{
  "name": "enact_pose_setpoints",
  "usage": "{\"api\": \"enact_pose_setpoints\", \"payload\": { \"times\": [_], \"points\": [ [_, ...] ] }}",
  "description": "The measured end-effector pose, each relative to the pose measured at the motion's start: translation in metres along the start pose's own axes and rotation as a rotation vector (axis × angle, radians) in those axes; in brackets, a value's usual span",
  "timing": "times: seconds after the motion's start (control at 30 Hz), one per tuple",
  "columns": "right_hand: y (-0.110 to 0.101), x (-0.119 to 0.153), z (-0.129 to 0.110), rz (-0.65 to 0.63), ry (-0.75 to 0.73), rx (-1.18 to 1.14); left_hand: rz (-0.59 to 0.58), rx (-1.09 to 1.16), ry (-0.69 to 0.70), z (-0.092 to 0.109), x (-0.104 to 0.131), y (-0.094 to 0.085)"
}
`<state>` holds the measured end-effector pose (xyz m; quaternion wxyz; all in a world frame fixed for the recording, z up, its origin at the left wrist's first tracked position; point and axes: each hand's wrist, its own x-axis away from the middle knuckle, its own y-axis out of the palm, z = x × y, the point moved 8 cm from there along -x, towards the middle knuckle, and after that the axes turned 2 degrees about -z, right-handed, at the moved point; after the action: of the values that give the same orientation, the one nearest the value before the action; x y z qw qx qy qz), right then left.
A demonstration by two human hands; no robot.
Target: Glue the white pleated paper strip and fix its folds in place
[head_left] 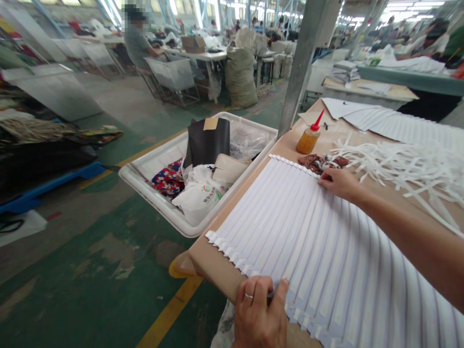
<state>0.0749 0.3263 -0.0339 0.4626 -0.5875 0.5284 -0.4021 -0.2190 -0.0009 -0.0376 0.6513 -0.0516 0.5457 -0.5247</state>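
A long row of overlapping white strips (286, 208) with short tabs at both ends covers the brown-topped table (213, 251). At the near edge of the row, my left hand (259, 309), wearing a ring, has its fingers curled and its thumb pressed on a strip's end. My right hand (337, 183) reaches across and pinches the far end of a strip, its fingertips together. Just beyond the right hand lies a crumpled brown patterned cloth (313, 162). Behind that stands a bottle of amber liquid (308, 139) with a red pointed nozzle.
Loose white ribbons (416, 166) are heaped right of the row, with white sheets (398, 121) fanned behind. A metal post (299, 67) rises at the table's far corner. Left of the table sits a white bin (166, 212) holding bags and scraps. Another person (136, 43) sits farther back.
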Motion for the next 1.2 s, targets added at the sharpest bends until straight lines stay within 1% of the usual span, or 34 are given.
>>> {"api": "enact_pose_setpoints", "payload": {
  "times": [0.07, 0.13, 0.2, 0.27, 0.33, 0.4, 0.5, 0.6, 0.67, 0.73, 0.8, 0.87, 0.9, 0.97, 1.03, 1.07, 1.13, 1.2],
  "points": [
    [0.0, 0.001, 0.0, 0.026, 0.006, 0.001, -0.012, -0.004, 0.021, 0.0, -0.001, -0.001],
    [-0.008, 0.003, 0.008, 0.072, 0.029, 0.012, -0.061, -0.018, 0.047, 0.0, -0.001, 0.0],
    [-0.026, 0.005, 0.029, 0.14, 0.08, 0.031, -0.091, -0.029, 0.057, 0.0, 0.0, 0.001],
    [-0.048, 0.01, 0.058, 0.197, 0.145, 0.057, -0.096, -0.029, 0.054, -0.002, 0.002, 0.001],
    [-0.062, 0.016, 0.086, 0.195, 0.17, 0.079, -0.09, -0.027, 0.051, -0.002, 0.003, 0.001],
    [-0.063, 0.022, 0.105, 0.14, 0.139, 0.087, -0.092, -0.032, 0.05, -0.002, 0.004, 0.003],
    [-0.048, 0.031, 0.116, 0.074, 0.07, 0.087, -0.093, -0.026, 0.039, -0.002, 0.004, 0.003],
    [-0.038, 0.042, 0.118, 0.113, 0.064, 0.103, -0.07, 0.0, 0.033, -0.001, 0.003, 0.001],
    [-0.041, 0.053, 0.118, 0.162, 0.064, 0.109, -0.024, 0.003, 0.032, -0.001, 0.002, -0.004],
    [-0.048, 0.07, 0.115, 0.203, 0.042, 0.107, 0.007, -0.01, 0.034, 0.0, -0.001, -0.007],
    [-0.055, 0.096, 0.104, 0.215, -0.007, 0.097, 0.002, -0.02, 0.035, 0.001, -0.004, -0.009],
    [-0.056, 0.131, 0.078, 0.181, -0.095, 0.07, -0.014, -0.022, 0.018, 0.003, -0.009, -0.013],
    [-0.054, 0.151, 0.059, 0.147, -0.153, 0.048, -0.017, -0.017, 0.0, 0.004, -0.012, -0.015],
    [-0.048, 0.197, 0.009, 0.069, -0.283, -0.037, -0.034, 0.022, -0.036, 0.012, -0.017, -0.02],
    [-0.036, 0.242, -0.047, -0.047, -0.376, -0.119, -0.078, 0.121, -0.054, 0.027, -0.022, -0.022],
    [-0.03, 0.261, -0.071, -0.109, -0.388, -0.161, -0.109, 0.187, -0.061, 0.035, -0.024, -0.021],
    [-0.019, 0.291, -0.114, -0.202, -0.428, -0.219, -0.186, 0.329, -0.088, 0.052, -0.026, -0.016],
    [-0.01, 0.307, -0.141, -0.287, -0.456, -0.265, -0.271, 0.448, -0.146, 0.061, -0.024, -0.008]
  ]
}}
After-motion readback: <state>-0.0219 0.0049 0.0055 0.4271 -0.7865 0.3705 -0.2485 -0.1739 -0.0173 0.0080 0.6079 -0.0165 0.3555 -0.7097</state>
